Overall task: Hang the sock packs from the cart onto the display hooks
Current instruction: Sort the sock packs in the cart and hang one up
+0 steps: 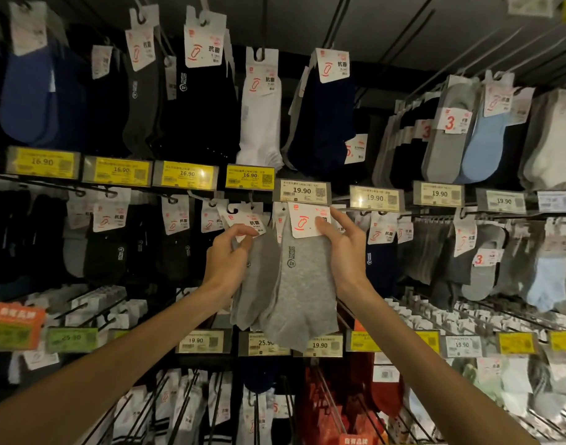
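Reaching up with both hands toward the sock display, directly below the white 19.90 price tag (pixel 302 191). Grasping a light grey sock pack (pixel 304 284) with the right hand (pixel 347 255), just below and right of the price tag, pressing the thumb across the front of the white header card (pixel 307 221) and spreading the other fingers along its right edge. Holding that card's top right under the price tag's lower rim, hiding whatever hook is behind it, so not telling whether the pack is hanging or merely being held up. Pinching with the left hand (pixel 230 255), below and left of the price tag, curling thumb and fingertips onto the white card at the top of a darker grey sock pack (pixel 259 277), tucked partly behind the light one. Showing, left of the price tag, a black display hook (pixel 232 208) carrying several white cards, and, above the price tag, a white sock pack (pixel 260 123) hanging beside a navy sock pack (pixel 323 130).
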Demonstrator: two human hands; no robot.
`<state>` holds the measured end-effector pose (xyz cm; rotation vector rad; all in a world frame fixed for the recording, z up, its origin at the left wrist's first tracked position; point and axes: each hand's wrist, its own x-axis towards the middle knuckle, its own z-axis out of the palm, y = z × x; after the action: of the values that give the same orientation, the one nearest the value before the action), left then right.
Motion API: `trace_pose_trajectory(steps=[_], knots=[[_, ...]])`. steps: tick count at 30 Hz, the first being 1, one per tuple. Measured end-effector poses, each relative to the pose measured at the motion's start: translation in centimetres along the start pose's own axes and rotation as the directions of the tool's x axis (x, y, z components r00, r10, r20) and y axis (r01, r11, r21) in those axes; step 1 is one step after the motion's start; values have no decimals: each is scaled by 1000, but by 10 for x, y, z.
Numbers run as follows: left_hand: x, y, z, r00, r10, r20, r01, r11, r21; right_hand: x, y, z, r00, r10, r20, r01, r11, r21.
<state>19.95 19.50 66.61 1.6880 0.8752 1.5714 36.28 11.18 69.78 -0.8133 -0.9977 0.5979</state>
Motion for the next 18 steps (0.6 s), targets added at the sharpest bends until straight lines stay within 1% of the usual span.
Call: trace_pose_trajectory(steps=[3, 7, 11, 15, 18], knots=[[0, 1, -2, 999, 30, 26, -30, 999, 22, 5, -3, -4, 1000, 5, -12, -5, 1000, -28], [-1, 4, -3, 998, 54, 33, -56, 996, 70, 6, 0, -4, 999, 47, -1, -47, 997, -62], [-1, 8, 0, 998, 36, 43, -38, 997, 65, 12, 2, -1, 998, 58, -23, -60, 996, -62], [-1, 11, 2, 997, 57, 50, -59, 997, 46, 22, -5, 5, 997, 70, -33, -73, 992, -104], [-1, 12, 3, 995, 91, 39, -94, 993, 77, 29, -12, 8, 992, 127, -14, -128, 982, -138]])
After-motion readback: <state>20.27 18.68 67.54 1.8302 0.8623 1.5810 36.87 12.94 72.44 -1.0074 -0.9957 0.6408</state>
